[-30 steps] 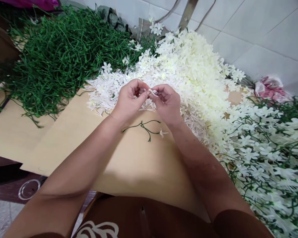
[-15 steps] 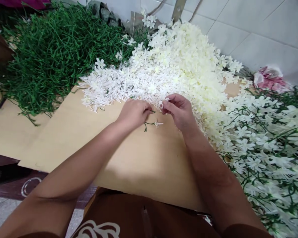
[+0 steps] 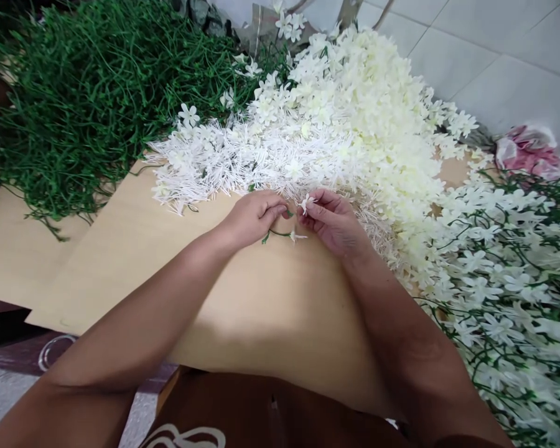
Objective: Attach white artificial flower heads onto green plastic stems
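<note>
My left hand (image 3: 252, 218) pinches a thin green branched stem (image 3: 276, 234) that lies on the tan board (image 3: 242, 298); one small white flower is fitted on a lower tip of it. My right hand (image 3: 333, 221) holds a small white artificial flower (image 3: 305, 202) between thumb and fingers, right at the stem tip that the left hand holds. The two hands nearly touch, just at the near edge of the pile of white flower pieces (image 3: 270, 149).
A heap of bare green stems (image 3: 88, 93) fills the far left. Cream flower heads (image 3: 368, 112) are piled at the far middle. Finished green sprigs with white flowers (image 3: 508, 274) lie at the right. A pink bag (image 3: 532, 152) sits on the tiled floor.
Both hands came down from mid-air to the board. The left hand took hold of the green stem, and the right hand brought its white flower to the stem tip.
</note>
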Demonstrator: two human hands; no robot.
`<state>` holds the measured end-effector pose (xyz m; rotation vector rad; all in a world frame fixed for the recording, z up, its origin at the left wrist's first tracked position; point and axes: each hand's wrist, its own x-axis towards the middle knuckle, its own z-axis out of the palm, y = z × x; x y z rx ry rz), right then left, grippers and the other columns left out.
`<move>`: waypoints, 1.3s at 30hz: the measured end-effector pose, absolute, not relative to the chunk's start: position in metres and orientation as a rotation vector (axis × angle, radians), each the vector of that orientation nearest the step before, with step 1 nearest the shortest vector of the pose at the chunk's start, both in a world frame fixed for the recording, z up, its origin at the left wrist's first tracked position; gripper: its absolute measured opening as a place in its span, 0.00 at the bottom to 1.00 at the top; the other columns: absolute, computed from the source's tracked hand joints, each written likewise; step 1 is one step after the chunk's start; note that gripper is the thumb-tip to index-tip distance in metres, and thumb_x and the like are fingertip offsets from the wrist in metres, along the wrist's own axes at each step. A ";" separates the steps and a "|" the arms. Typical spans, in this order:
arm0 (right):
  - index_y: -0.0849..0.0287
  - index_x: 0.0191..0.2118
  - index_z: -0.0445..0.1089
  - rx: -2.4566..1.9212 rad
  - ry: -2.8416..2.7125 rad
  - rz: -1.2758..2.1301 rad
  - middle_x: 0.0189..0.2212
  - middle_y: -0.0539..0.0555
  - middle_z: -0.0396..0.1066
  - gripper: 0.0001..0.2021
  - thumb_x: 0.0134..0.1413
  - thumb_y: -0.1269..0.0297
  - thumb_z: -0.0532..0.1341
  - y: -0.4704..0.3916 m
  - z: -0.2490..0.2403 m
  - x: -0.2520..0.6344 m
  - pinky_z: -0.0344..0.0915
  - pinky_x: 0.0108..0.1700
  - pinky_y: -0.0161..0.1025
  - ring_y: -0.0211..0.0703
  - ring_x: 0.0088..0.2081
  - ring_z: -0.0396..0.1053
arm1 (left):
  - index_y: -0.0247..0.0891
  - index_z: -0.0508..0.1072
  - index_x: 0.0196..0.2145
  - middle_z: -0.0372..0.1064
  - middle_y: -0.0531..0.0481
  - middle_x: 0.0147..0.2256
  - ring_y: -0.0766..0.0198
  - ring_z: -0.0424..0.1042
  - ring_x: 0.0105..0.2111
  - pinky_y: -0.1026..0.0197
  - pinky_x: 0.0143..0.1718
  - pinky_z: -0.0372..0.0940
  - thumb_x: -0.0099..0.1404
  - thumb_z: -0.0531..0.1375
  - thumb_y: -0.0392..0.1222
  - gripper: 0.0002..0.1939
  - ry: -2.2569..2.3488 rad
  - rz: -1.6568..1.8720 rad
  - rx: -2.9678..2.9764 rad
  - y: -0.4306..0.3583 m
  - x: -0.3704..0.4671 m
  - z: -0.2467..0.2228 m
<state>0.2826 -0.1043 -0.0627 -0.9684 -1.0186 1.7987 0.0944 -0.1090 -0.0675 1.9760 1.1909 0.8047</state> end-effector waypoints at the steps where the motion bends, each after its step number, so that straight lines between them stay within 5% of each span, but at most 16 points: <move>1: 0.57 0.28 0.68 -0.963 -1.019 1.820 0.22 0.45 0.74 0.18 0.32 0.58 0.76 -0.104 -0.063 0.283 0.70 0.29 0.31 0.33 0.25 0.71 | 0.36 0.76 0.32 0.73 0.48 0.33 0.63 0.71 0.36 0.60 0.42 0.64 0.66 0.51 0.39 0.14 1.195 0.826 1.943 -0.109 0.095 -0.067; 12: 0.57 0.26 0.70 -0.955 -1.033 1.780 0.21 0.45 0.72 0.17 0.32 0.57 0.76 -0.105 -0.063 0.281 0.70 0.29 0.33 0.32 0.24 0.69 | 0.38 0.67 0.25 0.60 0.53 0.22 0.65 0.61 0.25 0.62 0.30 0.59 0.66 0.52 0.53 0.19 1.160 0.928 1.735 -0.112 0.099 -0.063; 39: 0.58 0.24 0.68 -1.011 -1.084 1.722 0.18 0.44 0.70 0.20 0.28 0.55 0.77 -0.107 -0.067 0.274 0.68 0.27 0.31 0.33 0.23 0.70 | 0.37 0.65 0.23 0.63 0.53 0.22 0.67 0.63 0.26 0.64 0.31 0.59 0.62 0.56 0.59 0.22 1.009 0.900 1.539 -0.111 0.106 -0.060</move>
